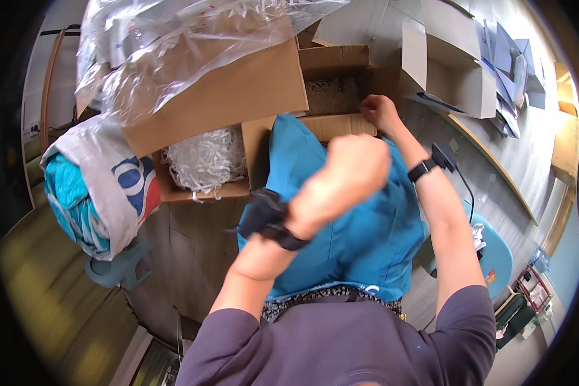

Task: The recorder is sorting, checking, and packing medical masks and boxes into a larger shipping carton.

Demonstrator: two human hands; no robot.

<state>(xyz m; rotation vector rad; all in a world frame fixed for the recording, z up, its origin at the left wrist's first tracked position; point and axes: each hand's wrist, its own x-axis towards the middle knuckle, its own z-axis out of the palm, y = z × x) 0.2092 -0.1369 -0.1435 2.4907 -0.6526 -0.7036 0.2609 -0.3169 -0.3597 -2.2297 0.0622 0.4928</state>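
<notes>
A blue cloth is spread across my lap, one pointed corner raised against the cardboard boxes ahead. My left hand hovers over its middle, curled into a fist and slightly smeared by motion; whatever lies inside the fingers is hidden. Farther off and to the right, my right hand has its fingers drawn together beside an open cardboard box. Anything pinched there is too small to make out. Both wrists wear black straps with small devices.
Left of the cloth, an open carton holds a heap of white cords. A white sack of turquoise cloth rests on a blue stool. Clear plastic sheeting drapes over cardboard. An open white box stands far right; a light-blue stool is nearby.
</notes>
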